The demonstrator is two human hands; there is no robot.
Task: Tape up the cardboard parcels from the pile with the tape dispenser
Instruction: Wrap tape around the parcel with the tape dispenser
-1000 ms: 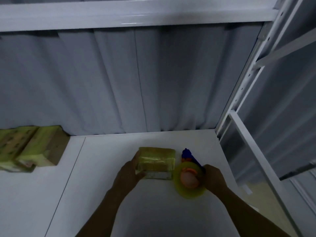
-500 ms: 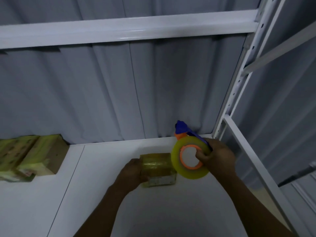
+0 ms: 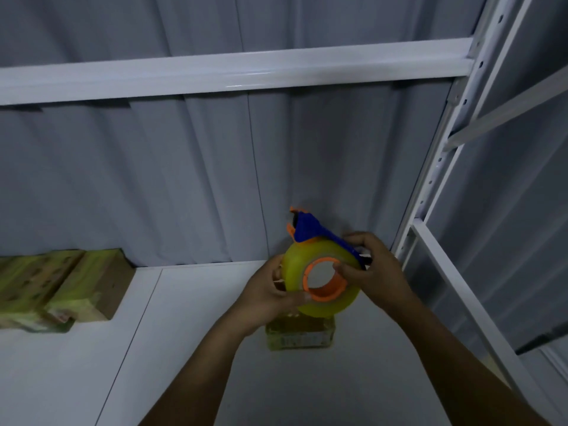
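— So, item one: the tape dispenser (image 3: 319,281)?
— It was held in the air above the shelf (image 3: 184,364), toward its right rear corner. It had a yellowish roll on an orange core, and its blue handle and cutter end pointed up and toward the rear.

— Hands?
— The right hand (image 3: 375,269) had its fingers curled over the blue handle and its thumb hooked at the core's rim. The left hand (image 3: 270,290) had its fingers wrapped round the roll's left side and its thumb pressed on the roll's face by the core's lower rim. Both gripped the dispenser.

— Item two?
— One cardboard parcel (image 3: 299,335) lay flat on the shelf, right of its middle and directly under the roll. Its wrap was glossy and a printed label showed on the near face. The top was mostly hidden by the roll and the left wrist. Whether the roll touched it could not be told.

— Item three?
— The pile of parcels (image 3: 61,284) was at the shelf's left edge, close to the rear edge and well apart from the single parcel. They looked greenish-brown in the dim light, and the count could not be told.

— Fixtures?
— A grey curtain (image 3: 184,179) hung behind the rear edge and a white crossbeam (image 3: 233,72) ran above. A white perforated upright (image 3: 430,186) stood at the right rear corner.
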